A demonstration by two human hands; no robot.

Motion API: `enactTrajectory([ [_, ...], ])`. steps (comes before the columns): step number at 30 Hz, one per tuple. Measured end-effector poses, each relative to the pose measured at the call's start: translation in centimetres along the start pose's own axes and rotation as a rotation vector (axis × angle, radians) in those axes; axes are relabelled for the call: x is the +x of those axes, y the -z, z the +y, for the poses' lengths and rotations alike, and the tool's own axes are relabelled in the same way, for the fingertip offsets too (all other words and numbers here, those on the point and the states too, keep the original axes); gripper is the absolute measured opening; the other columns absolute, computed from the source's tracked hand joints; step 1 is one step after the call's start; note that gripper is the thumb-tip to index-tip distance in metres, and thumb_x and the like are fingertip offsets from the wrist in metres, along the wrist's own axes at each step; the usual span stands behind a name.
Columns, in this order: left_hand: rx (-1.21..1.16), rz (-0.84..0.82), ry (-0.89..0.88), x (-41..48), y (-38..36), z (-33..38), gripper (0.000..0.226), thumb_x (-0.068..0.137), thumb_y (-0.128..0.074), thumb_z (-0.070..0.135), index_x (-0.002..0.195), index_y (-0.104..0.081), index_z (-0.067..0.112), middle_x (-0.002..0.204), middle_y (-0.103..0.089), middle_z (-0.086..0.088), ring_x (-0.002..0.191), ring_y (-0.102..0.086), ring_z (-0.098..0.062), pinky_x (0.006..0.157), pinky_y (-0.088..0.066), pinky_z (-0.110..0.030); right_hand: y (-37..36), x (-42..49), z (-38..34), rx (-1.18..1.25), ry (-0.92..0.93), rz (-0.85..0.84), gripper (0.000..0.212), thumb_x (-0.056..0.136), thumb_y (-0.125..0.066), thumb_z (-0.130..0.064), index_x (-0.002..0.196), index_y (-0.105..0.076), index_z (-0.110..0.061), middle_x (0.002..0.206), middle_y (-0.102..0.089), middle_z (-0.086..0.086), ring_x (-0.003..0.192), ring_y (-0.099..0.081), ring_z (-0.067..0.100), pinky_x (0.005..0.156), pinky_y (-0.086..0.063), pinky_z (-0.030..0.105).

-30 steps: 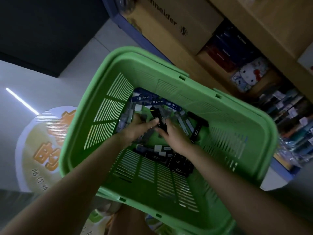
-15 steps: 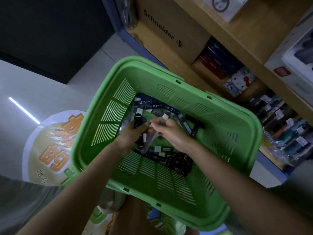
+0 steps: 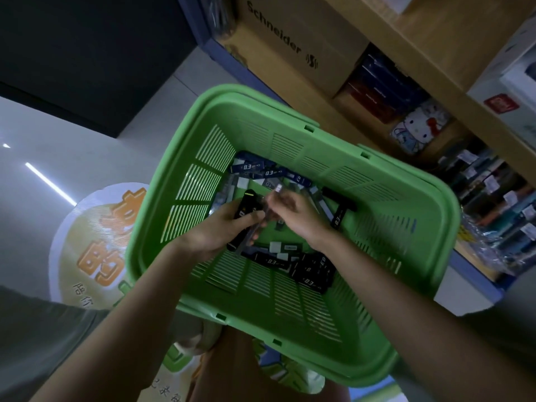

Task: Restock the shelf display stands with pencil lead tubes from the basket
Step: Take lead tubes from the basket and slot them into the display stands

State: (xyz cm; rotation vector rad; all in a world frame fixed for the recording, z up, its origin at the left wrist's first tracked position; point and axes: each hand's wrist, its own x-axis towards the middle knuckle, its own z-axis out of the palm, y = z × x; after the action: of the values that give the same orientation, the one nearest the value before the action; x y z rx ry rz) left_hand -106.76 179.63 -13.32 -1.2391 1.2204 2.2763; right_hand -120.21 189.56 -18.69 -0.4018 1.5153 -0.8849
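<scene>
A single view is given, taken from the person's head and aimed forward and steeply down. The green basket [image 3: 377,198] is seen from above at close range and fills the middle of the frame. Both forearms are brought in from the bottom edge, and the left hand [image 3: 223,227] and right hand [image 3: 298,210] are met just above centre, pencil lead tubes [image 3: 244,208] gripped in them. The floor [image 3: 87,146] is taken in at the left, the shelf [image 3: 435,47] at the upper right. Straight edges are bent by the wide lens.
</scene>
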Motion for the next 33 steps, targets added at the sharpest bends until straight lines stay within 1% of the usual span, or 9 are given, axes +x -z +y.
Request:
enactTrajectory([
  [2, -0.025, 0.066, -0.013, -0.1, 0.1, 0.2, 0.017, 0.097, -0.042, 0.020, 0.107, -0.053, 0.012, 0.074, -0.060, -0.001, 0.062, -0.056, -0.010, 0.055, -0.049, -0.021, 0.3, 0.4, 2.6, -0.063, -0.066, 0.053, 0.047, 0.085, -0.039, -0.069, 0.102, -0.056, -0.028, 0.107, -0.061, 0.000, 0.105, -0.059, 0.017, 0.096, -0.046, 0.031],
  [5, -0.096, 0.136, -0.053, -0.4, 0.5, 0.3, 0.020, 0.101, -0.036, 0.021, 0.100, -0.054, 0.012, 0.067, -0.061, 0.002, 0.057, -0.054, -0.011, 0.055, -0.047, -0.024, 0.9, 0.6, 7.1, -0.365, -0.156, 0.072, 0.030, 0.093, -0.053, -0.042, 0.113, -0.056, -0.020, 0.117, -0.059, 0.004, 0.112, -0.057, 0.022, 0.098, -0.047, 0.040],
  [7, -0.129, 0.140, -0.077, -0.7, 0.8, 0.3, 0.020, 0.100, -0.037, 0.021, 0.101, -0.054, 0.012, 0.069, -0.062, 0.001, 0.056, -0.055, -0.011, 0.053, -0.047, -0.025, 0.9, 0.3, 9.1, -0.562, -0.212, -0.017, 0.039, 0.091, -0.062, -0.024, 0.126, -0.051, -0.011, 0.126, -0.050, 0.005, 0.120, -0.049, 0.022, 0.102, -0.042, 0.035],
  [10, -0.155, 0.139, -0.086, -1.0, 0.8, 0.4, 0.019, 0.100, -0.037, 0.020, 0.107, -0.051, 0.011, 0.074, -0.063, -0.001, 0.055, -0.057, -0.011, 0.048, -0.046, -0.021, 0.0, -0.1, 10.5, -0.770, -0.217, -0.159, 0.057, 0.086, -0.068, -0.029, 0.133, -0.044, -0.007, 0.135, -0.042, 0.009, 0.123, -0.044, 0.024, 0.104, -0.038, 0.031],
  [17, -0.196, 0.154, -0.088, -1.2, -0.1, 1.1, 0.016, 0.100, -0.037, 0.016, 0.105, -0.051, 0.011, 0.077, -0.063, -0.002, 0.054, -0.057, -0.011, 0.050, -0.048, -0.021, -0.9, 0.5, 10.6, -0.922, -0.209, -0.311, 0.039, 0.092, -0.059, -0.034, 0.114, -0.062, -0.003, 0.114, -0.064, 0.011, 0.105, -0.059, 0.026, 0.077, -0.045, 0.025],
  [20, -0.250, 0.155, -0.091, -1.3, -0.5, 1.5, 0.015, 0.099, -0.038, 0.013, 0.105, -0.052, 0.009, 0.072, -0.066, -0.001, 0.053, -0.057, -0.013, 0.051, -0.050, -0.022, -1.0, 0.6, 10.5, -0.944, -0.203, -0.334, 0.034, 0.092, -0.059, -0.031, 0.110, -0.063, -0.003, 0.110, -0.066, 0.011, 0.098, -0.061, 0.024, 0.073, -0.046, 0.025],
  [23, -0.329, 0.138, -0.099, -1.6, -0.7, 1.8, 0.014, 0.098, -0.039, 0.011, 0.103, -0.051, 0.007, 0.072, -0.070, -0.001, 0.054, -0.059, -0.015, 0.054, -0.053, -0.025, -0.9, 0.4, 9.9, -0.882, -0.188, -0.331, 0.037, 0.094, -0.058, -0.025, 0.125, -0.056, -0.007, 0.126, -0.060, 0.007, 0.108, -0.058, 0.022, 0.080, -0.042, 0.021],
  [26, -0.364, 0.133, -0.115, -2.0, -1.1, 2.1, 0.013, 0.097, -0.041, 0.011, 0.103, -0.051, 0.007, 0.072, -0.070, -0.002, 0.054, -0.058, -0.015, 0.053, -0.053, -0.025, -0.9, 0.0, 8.4, -0.775, -0.164, -0.264, 0.038, 0.096, -0.055, -0.020, 0.131, -0.050, -0.007, 0.133, -0.054, 0.006, 0.119, -0.053, 0.023, 0.090, -0.041, 0.023],
  [33, -0.353, 0.160, -0.163, -4.0, -1.5, 2.0, 0.017, 0.099, -0.038, 0.016, 0.106, -0.050, 0.006, 0.067, -0.063, -0.002, 0.051, -0.053, -0.012, 0.045, -0.047, -0.021, -0.3, -1.8, 2.3, -0.515, -0.081, -0.071, 0.039, 0.097, -0.051, -0.022, 0.132, -0.047, -0.005, 0.127, -0.056, 0.011, 0.118, -0.053, 0.025, 0.092, -0.044, 0.031],
])
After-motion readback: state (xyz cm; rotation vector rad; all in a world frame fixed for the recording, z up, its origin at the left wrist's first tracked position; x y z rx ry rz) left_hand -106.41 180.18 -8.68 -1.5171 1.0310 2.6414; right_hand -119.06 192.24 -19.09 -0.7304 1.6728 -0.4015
